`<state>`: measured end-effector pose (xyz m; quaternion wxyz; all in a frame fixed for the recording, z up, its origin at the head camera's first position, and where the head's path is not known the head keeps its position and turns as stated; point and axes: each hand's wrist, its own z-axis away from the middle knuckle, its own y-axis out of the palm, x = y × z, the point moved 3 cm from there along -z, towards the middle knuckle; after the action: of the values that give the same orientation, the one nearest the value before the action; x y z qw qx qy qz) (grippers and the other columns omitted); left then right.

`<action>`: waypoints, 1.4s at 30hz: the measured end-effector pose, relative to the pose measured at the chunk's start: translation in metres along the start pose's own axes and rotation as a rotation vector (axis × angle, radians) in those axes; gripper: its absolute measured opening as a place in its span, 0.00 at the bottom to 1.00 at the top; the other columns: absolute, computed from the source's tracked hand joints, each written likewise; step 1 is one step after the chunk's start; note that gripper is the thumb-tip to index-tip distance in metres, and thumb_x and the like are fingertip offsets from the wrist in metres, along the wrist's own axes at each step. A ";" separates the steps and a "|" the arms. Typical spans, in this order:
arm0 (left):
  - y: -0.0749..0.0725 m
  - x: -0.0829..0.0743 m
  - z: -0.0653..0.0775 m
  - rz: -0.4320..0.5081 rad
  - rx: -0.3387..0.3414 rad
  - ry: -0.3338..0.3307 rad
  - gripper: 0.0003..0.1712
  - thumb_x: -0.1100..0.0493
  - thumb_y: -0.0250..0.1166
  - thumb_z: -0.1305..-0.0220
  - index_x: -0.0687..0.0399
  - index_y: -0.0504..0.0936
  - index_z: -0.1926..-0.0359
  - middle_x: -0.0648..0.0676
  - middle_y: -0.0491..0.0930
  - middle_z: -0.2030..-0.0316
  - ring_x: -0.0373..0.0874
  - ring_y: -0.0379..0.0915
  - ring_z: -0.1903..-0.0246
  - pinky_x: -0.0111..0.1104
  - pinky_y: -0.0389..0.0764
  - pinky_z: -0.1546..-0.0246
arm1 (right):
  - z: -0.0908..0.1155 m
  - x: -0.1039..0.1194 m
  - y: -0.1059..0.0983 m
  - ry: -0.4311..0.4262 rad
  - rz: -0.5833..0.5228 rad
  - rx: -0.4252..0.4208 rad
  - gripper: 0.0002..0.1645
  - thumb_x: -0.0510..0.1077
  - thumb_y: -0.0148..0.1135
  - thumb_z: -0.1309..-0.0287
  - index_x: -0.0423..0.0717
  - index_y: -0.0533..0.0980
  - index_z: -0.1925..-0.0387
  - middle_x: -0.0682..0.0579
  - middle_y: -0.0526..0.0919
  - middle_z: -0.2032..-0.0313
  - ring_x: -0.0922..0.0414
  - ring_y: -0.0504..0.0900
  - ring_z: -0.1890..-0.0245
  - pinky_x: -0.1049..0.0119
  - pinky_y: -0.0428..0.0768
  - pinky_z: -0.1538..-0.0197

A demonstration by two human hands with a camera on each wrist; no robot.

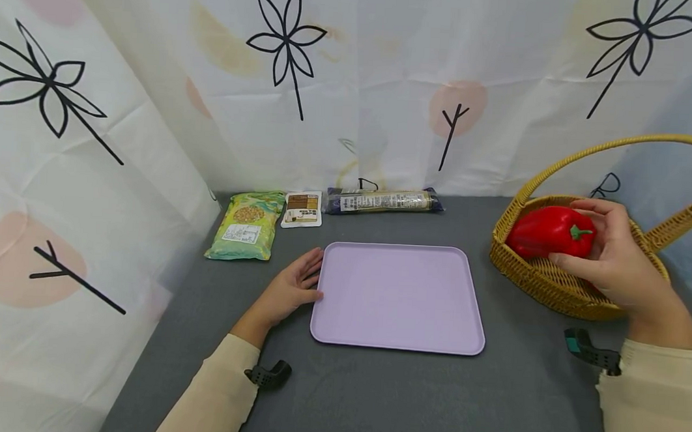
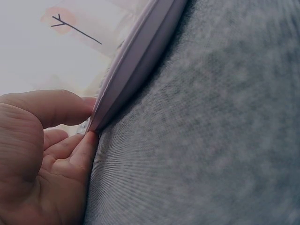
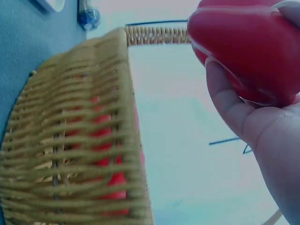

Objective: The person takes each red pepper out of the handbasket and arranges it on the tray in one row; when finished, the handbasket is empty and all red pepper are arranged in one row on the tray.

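Observation:
My right hand (image 1: pixel 620 256) grips a red bell pepper (image 1: pixel 547 233) with a green stem. It holds the pepper over the wicker basket (image 1: pixel 530 278), and the right wrist view shows the pepper above the basket's rim. Through the weave in that view, more red (image 3: pixel 110 183) shows inside the basket. At the left edge of a light purple tray (image 1: pixel 400 297), my left hand (image 1: pixel 286 288) touches the rim with its thumb and fingers spread apart. The left wrist view has the thumb (image 2: pixel 61 108) and fingertips right at the tray's edge.
Along the back of the grey table lie a green and yellow snack bag (image 1: pixel 245 227), a small white and brown packet (image 1: pixel 302 210) and a long dark package (image 1: pixel 384 202). A tall arched handle (image 1: pixel 614 140) rises over the basket. Patterned cloth (image 1: pixel 388 81) hangs behind.

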<state>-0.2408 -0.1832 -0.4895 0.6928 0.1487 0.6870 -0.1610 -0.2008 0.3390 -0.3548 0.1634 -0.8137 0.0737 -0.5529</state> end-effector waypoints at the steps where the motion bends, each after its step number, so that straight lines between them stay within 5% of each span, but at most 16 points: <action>1: 0.000 0.000 0.000 -0.001 -0.001 0.000 0.59 0.86 0.65 0.37 0.63 0.46 0.13 0.62 0.48 0.15 0.53 0.48 0.17 0.41 0.64 0.25 | -0.001 0.001 0.003 -0.025 -0.025 0.005 0.58 0.12 0.62 0.45 0.56 0.55 0.23 0.56 0.67 0.35 0.59 0.74 0.42 0.77 0.84 0.54; 9: 0.000 0.000 0.000 0.002 0.000 -0.006 0.58 0.85 0.65 0.37 0.64 0.45 0.13 0.61 0.49 0.15 0.53 0.48 0.17 0.41 0.65 0.25 | -0.009 0.016 0.025 -0.136 -0.204 0.085 0.52 0.11 0.60 0.46 0.39 0.64 0.22 0.43 0.67 0.30 0.51 0.72 0.36 0.71 0.86 0.48; 20: 0.001 -0.003 0.000 -0.012 0.014 0.012 0.58 0.85 0.64 0.37 0.67 0.45 0.13 0.64 0.47 0.15 0.56 0.45 0.17 0.44 0.64 0.25 | -0.014 0.021 0.068 -0.051 -0.012 0.057 0.57 0.19 0.73 0.47 0.47 0.60 0.20 0.51 0.66 0.29 0.52 0.66 0.32 0.73 0.86 0.50; 33: 0.002 -0.003 0.001 -0.001 0.013 0.009 0.57 0.86 0.63 0.37 0.68 0.45 0.14 0.65 0.46 0.15 0.57 0.45 0.17 0.45 0.64 0.24 | -0.025 0.013 0.143 -0.025 -0.060 0.221 0.52 0.30 0.79 0.43 0.35 0.61 0.22 0.38 0.69 0.30 0.37 0.72 0.33 0.64 0.87 0.46; 42: 0.002 -0.003 0.002 -0.002 0.010 0.011 0.57 0.85 0.64 0.36 0.68 0.45 0.14 0.66 0.47 0.15 0.57 0.46 0.17 0.46 0.63 0.24 | -0.031 0.006 0.176 0.008 -0.008 0.268 0.50 0.39 0.83 0.41 0.41 0.66 0.23 0.42 0.71 0.31 0.38 0.74 0.33 0.57 0.87 0.43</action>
<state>-0.2385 -0.1823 -0.4861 0.6882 0.1524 0.6901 -0.1643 -0.2162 0.1673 -0.4006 0.2682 -0.7826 -0.0035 -0.5617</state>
